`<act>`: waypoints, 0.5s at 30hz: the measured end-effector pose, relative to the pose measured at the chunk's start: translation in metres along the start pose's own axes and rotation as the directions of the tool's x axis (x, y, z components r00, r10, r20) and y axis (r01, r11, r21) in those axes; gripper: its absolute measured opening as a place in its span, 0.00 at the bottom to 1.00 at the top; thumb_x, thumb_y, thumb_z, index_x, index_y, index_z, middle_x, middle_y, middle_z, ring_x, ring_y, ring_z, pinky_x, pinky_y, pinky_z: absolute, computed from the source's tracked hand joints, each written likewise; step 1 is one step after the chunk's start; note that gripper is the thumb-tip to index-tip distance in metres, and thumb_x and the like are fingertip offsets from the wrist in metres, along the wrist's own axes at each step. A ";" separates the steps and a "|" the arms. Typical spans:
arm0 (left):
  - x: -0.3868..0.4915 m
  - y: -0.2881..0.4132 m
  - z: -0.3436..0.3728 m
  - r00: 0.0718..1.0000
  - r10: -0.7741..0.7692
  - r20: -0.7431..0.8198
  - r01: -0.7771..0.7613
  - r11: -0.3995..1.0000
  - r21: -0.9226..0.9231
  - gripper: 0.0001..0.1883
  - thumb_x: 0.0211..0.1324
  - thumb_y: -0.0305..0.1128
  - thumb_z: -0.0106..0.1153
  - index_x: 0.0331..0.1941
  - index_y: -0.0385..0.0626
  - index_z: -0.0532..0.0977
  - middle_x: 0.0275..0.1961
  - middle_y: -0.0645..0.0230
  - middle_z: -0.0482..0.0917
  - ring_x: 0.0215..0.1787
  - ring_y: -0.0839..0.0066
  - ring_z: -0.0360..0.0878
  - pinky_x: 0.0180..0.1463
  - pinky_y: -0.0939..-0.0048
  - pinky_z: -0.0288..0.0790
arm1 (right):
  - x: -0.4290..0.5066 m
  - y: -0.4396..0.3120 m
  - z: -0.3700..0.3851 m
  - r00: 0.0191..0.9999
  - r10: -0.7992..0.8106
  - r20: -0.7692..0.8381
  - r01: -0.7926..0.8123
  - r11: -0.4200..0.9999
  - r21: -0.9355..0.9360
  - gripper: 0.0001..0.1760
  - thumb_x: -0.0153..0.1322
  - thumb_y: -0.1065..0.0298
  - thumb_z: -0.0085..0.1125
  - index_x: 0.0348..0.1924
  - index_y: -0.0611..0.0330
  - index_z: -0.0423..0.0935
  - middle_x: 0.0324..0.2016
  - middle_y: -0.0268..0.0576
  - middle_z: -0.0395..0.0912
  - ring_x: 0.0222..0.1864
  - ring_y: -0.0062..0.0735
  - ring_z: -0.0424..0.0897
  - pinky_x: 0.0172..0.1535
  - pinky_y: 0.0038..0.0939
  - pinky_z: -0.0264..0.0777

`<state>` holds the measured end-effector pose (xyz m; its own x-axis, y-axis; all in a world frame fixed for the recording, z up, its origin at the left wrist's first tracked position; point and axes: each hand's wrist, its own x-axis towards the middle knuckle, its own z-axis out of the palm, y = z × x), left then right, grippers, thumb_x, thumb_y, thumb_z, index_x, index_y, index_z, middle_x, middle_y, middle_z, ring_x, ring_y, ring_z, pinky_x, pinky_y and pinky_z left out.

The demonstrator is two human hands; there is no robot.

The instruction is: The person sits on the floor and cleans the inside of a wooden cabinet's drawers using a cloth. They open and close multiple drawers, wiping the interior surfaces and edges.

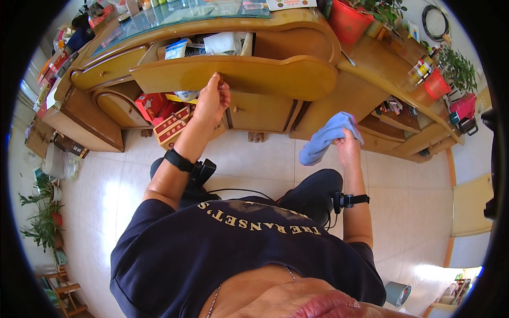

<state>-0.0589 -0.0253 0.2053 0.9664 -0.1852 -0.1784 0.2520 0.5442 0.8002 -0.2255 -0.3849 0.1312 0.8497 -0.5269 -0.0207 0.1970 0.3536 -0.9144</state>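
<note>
The wooden drawer (278, 77) of a cabinet is pulled out. My left hand (214, 97) is at its front panel, with the fingers curled about a small knob that they mostly hide. Inside the drawer lie a blue-and-white packet (176, 49), a spiral-bound item and white papers (220, 43). My right hand (348, 147) grips a light blue cloth (328, 135) with a pink edge; the cloth hangs bunched to the left of the hand, in front of the lower cabinet and above the tiled floor.
Red boxes (153, 105) and cardboard cartons (171, 129) stand below the drawer, beside a cabinet door (260, 111). A glass sheet (179, 16) covers part of the cabinet top. Red plant pots (348, 24) stand at the right. A cable runs across my lap.
</note>
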 end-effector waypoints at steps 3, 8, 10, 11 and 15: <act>-0.009 -0.002 -0.001 1.000 0.024 0.000 -0.024 1.000 0.002 0.15 0.66 0.47 0.47 0.30 0.50 0.68 0.23 0.74 0.71 0.21 0.81 0.66 0.23 0.79 0.61 | 0.011 -0.017 0.005 1.000 -0.020 -0.017 0.019 0.999 -0.045 0.18 0.70 0.70 0.50 0.53 0.64 0.68 0.46 0.41 0.74 0.45 0.31 0.76 0.45 0.33 0.72; -0.028 -0.004 -0.010 1.000 -0.011 -0.006 0.012 0.999 0.031 0.19 0.65 0.49 0.46 0.27 0.47 0.70 0.17 0.72 0.69 0.17 0.79 0.65 0.23 0.78 0.61 | 0.042 -0.048 0.015 0.990 -0.141 0.032 0.144 0.967 -0.212 0.19 0.70 0.73 0.53 0.55 0.63 0.68 0.48 0.42 0.74 0.46 0.31 0.76 0.45 0.34 0.73; -0.031 -0.003 -0.011 1.000 -0.013 0.020 0.012 0.998 0.064 0.20 0.65 0.50 0.46 0.26 0.46 0.70 0.18 0.72 0.70 0.17 0.79 0.65 0.23 0.77 0.60 | 0.050 -0.069 0.030 0.980 -0.183 0.077 0.197 0.947 -0.255 0.20 0.70 0.74 0.55 0.55 0.61 0.69 0.49 0.41 0.75 0.48 0.32 0.76 0.46 0.36 0.73; -0.032 -0.004 -0.011 0.999 -0.015 0.033 0.012 0.997 0.080 0.20 0.65 0.50 0.45 0.26 0.46 0.70 0.18 0.71 0.70 0.17 0.79 0.65 0.23 0.77 0.60 | 0.054 -0.077 0.037 0.974 -0.208 0.095 0.226 0.934 -0.277 0.19 0.70 0.72 0.56 0.54 0.61 0.70 0.48 0.39 0.75 0.48 0.31 0.76 0.46 0.34 0.73; -0.032 -0.007 -0.019 0.998 0.020 0.051 -0.027 0.991 0.127 0.22 0.66 0.52 0.44 0.26 0.45 0.70 0.18 0.71 0.70 0.18 0.78 0.66 0.23 0.76 0.60 | 0.076 -0.115 0.078 0.955 -0.182 0.233 0.247 0.923 -0.295 0.17 0.70 0.70 0.57 0.52 0.60 0.72 0.46 0.36 0.77 0.46 0.26 0.77 0.45 0.29 0.72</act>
<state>-0.0902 -0.0073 0.1949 0.9674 -0.2160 -0.1325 0.2176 0.4402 0.8711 -0.1458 -0.4053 0.2661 0.8898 -0.3879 0.2405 0.2479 -0.0317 -0.9683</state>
